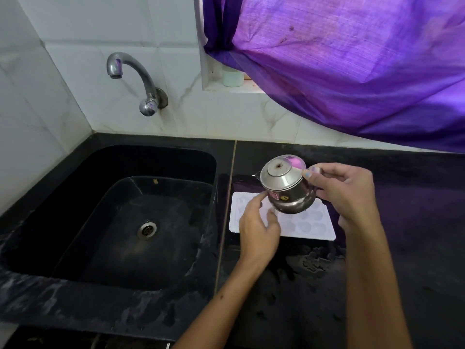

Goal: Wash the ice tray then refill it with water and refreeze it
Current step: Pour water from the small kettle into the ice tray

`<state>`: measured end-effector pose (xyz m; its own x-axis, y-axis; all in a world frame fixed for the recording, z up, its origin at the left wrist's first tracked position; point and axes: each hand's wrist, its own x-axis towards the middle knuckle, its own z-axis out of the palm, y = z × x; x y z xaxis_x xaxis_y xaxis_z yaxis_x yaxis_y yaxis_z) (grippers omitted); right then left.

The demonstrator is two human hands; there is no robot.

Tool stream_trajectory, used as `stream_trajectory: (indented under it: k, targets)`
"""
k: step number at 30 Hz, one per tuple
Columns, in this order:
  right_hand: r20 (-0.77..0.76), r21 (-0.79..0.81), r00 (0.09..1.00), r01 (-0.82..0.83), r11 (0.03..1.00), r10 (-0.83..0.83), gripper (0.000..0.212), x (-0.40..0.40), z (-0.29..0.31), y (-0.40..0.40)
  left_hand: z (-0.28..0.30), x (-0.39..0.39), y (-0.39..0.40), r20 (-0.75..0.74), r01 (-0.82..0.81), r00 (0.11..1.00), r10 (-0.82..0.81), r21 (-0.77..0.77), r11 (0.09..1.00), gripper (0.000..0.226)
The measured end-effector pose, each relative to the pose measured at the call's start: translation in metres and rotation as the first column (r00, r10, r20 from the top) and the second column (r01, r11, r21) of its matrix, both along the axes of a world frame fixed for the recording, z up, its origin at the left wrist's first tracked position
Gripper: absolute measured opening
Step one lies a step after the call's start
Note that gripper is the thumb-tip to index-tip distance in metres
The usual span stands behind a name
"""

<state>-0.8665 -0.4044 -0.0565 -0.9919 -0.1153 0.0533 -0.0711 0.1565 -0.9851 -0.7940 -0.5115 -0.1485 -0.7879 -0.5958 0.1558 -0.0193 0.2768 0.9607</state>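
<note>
A white ice tray [309,229] lies flat on the black counter just right of the sink. Above it my right hand [349,192] grips a small steel pot [284,187], tilted so its base faces me and its mouth points away and down toward the tray. My left hand [259,230] hovers over the tray's left part, fingers loosely curled, its index fingertip touching the pot's lower left side. Both hands and the pot cover much of the tray.
A black sink [50,222] with a steel drain [147,230] fills the left. The steel tap [136,79] on the tiled wall is not running. A purple curtain [352,71] hangs over the back right counter. A white cup [232,78] stands on the window ledge. The counter [415,248] is wet.
</note>
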Motion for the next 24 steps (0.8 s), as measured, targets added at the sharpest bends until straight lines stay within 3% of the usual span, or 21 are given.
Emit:
stream_trajectory:
  k: [9, 16, 24]
  targets:
    - [0.250, -0.200, 0.962, -0.064, 0.978, 0.114, 0.003, -0.028, -0.034, -0.003, 0.005, -0.034, -0.032, -0.059, -0.080, 0.995, 0.085, 0.079, 0.994, 0.036]
    - [0.262, -0.266, 0.960, -0.032, 0.963, 0.104, 0.003, -0.046, -0.062, -0.014, 0.000, -0.071, -0.047, -0.032, -0.015, 0.999, 0.021, 0.176, 0.984, 0.031]
    - [0.329, -0.298, 0.942, 0.029, 0.954, 0.074, 0.006, -0.094, -0.081, -0.033, -0.008, -0.128, -0.062, 0.087, -0.099, 0.993, 0.079, 0.259, 0.961, 0.030]
